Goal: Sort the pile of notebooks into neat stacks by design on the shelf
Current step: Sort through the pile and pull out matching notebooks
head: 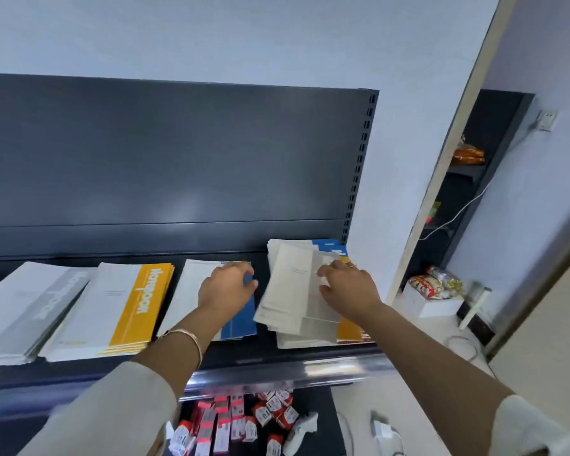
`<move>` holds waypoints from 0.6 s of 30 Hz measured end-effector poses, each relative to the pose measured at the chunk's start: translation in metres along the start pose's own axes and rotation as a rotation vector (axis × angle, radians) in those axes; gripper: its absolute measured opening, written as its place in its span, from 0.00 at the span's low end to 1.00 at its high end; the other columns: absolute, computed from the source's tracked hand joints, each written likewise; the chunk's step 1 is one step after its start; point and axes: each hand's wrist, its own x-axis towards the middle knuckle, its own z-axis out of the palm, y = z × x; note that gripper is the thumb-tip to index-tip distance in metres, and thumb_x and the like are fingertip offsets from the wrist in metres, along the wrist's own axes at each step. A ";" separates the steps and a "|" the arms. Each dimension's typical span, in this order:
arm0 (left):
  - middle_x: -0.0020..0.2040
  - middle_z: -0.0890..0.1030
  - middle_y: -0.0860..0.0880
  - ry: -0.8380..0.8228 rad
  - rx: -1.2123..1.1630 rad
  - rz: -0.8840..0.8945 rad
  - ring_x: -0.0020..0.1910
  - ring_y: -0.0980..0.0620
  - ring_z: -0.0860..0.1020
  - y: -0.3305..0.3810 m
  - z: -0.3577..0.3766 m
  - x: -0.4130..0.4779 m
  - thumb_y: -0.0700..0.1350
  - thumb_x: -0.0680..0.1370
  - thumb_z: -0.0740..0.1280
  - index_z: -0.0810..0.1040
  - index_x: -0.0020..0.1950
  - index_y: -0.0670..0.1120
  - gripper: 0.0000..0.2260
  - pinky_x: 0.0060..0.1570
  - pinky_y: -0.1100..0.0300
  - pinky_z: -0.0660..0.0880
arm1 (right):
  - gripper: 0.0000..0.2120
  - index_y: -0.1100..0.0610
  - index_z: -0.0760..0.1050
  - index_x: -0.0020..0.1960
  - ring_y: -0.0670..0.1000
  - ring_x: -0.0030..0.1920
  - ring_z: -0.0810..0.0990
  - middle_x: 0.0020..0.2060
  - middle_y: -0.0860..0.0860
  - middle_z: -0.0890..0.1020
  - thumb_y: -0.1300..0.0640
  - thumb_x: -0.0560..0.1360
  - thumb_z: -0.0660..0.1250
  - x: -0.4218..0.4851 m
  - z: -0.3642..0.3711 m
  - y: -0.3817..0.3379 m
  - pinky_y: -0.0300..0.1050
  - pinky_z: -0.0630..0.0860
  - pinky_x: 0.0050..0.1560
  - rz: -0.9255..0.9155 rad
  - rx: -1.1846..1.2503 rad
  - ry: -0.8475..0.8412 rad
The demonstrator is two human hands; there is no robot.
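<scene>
On the shelf point(260, 354), the left hand point(226, 286) is lying on the blue stack point(241, 319), fingers bending at its far edge (gripping or not, I cannot tell). The right hand point(349, 287) is pressing spread fingers onto the untidy pile of notebooks point(287, 291) just beside it.

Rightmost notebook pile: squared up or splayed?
Splayed. In the rightmost pile covers lie at differing angles, with blue and yellow edges sticking out beneath; the right hand rests on top.
</scene>
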 end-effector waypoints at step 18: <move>0.58 0.76 0.42 -0.161 -0.050 -0.259 0.56 0.43 0.75 0.052 0.035 0.004 0.47 0.75 0.69 0.69 0.55 0.43 0.14 0.53 0.54 0.72 | 0.19 0.52 0.65 0.71 0.54 0.62 0.75 0.64 0.52 0.74 0.53 0.81 0.58 -0.015 0.009 0.069 0.47 0.73 0.60 -0.014 0.276 -0.196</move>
